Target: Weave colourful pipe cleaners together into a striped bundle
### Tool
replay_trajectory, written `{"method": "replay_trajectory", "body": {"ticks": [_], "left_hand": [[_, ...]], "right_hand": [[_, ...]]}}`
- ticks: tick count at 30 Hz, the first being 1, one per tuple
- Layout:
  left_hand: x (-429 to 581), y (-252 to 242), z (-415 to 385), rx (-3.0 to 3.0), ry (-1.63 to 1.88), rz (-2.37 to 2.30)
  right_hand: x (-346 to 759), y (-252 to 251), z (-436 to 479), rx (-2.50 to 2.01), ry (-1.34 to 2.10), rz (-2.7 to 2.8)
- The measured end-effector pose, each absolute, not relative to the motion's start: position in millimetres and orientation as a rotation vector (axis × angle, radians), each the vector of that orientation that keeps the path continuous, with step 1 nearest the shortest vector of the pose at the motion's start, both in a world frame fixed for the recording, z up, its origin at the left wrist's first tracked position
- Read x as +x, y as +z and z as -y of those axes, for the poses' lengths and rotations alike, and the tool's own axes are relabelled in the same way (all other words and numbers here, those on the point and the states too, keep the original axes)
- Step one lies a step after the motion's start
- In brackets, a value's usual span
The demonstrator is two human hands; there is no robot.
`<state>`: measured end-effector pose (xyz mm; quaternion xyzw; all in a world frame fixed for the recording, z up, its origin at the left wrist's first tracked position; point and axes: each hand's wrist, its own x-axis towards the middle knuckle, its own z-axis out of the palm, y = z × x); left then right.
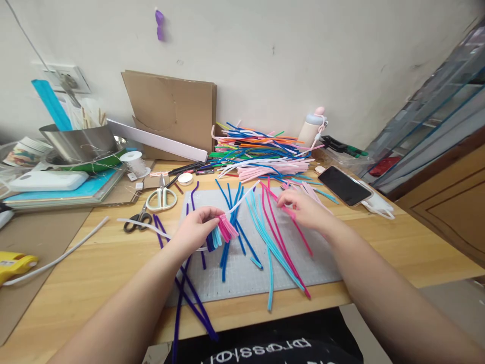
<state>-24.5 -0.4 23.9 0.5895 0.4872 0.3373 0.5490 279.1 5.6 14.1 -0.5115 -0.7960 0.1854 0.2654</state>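
Note:
My left hand [202, 225] is closed on a row of folded pipe cleaners [227, 227], hot pink, light blue and dark purple, strung along a white pipe cleaner [244, 197] whose ends stick out on both sides. To the right, my right hand [297, 206] pinches a hot-pink pipe cleaner [303, 239] above the mat. Between the hands lie blue pipe cleaners [227, 253], light-blue pipe cleaners [270, 278] and more hot-pink ones. Dark purple pipe cleaners [195, 306] cross under my left forearm and reach past the table's front edge.
A grey cutting mat [246, 283] covers the middle of the wooden table. White-handled scissors [161, 198] and black-handled scissors [138, 222] lie at left. A heap of coloured pipe cleaners [265, 151] is at the back, beside a bottle [310, 129]. A phone [344, 186] rests at right.

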Motion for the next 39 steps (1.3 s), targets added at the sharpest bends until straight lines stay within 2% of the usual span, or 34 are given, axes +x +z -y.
{"method": "replay_trajectory", "body": {"ticks": [3,6,9,12,19,28,33,39], "left_hand": [[-24,23,0,1.430,0.787,-1.159],[-25,23,1,1.490,0.786,-1.175],[-25,21,1,1.584,0.770,-1.197],[-26,20,2,1.660,0.733,-1.195],[-23,22,6,1.700,0.686,-1.163],[-21,23,9,1.687,0.665,-1.189],[-21,21,9,1.680,0.687,-1.188],[-21,22,9,1.769,0.683,-1.252]], "right_hand": [[285,8,10,-1.369,0.527,2.384],[307,2,13,-1.528,0.447,2.046],[344,0,-1,-1.894,0.173,1.522],[375,-6,-23,-2.165,0.124,1.517],[386,-32,-52,-2.194,0.131,1.619],[383,-36,-57,-2.152,0.145,1.643],[385,-18,-53,-2.104,-0.001,1.489],[359,48,-26,-1.862,-0.212,1.531]]}}
